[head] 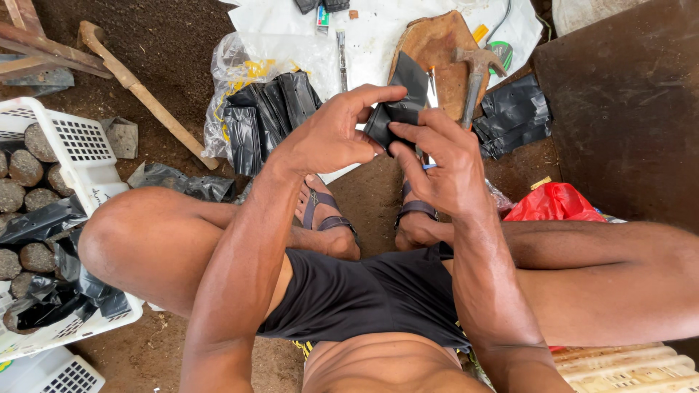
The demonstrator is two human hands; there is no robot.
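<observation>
1. Hands: left hand (pixel 331 135) and right hand (pixel 437 156) both pinch small black plastic bag (pixel 399 98), held above sandalled feet
2. Handling: best rubbed apart at the mouth with thumb tips, film kept taut
3. Nearby: hammer (pixel 475 73) on wooden board (pixel 437 44); bundle of black bags (pixel 266 116); white crate (pixel 80 156) of filled bags at left

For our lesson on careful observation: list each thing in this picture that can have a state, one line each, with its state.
Left hand: pinching the black plastic bag.
Right hand: gripping the same bag.
Black plastic bag: held up, flat, unfilled.
Clear bag: open, black bags spilling out.
Hammer: lying idle on the wooden board.
White crate: holding round soil lumps.
Red bag: crumpled.
</observation>
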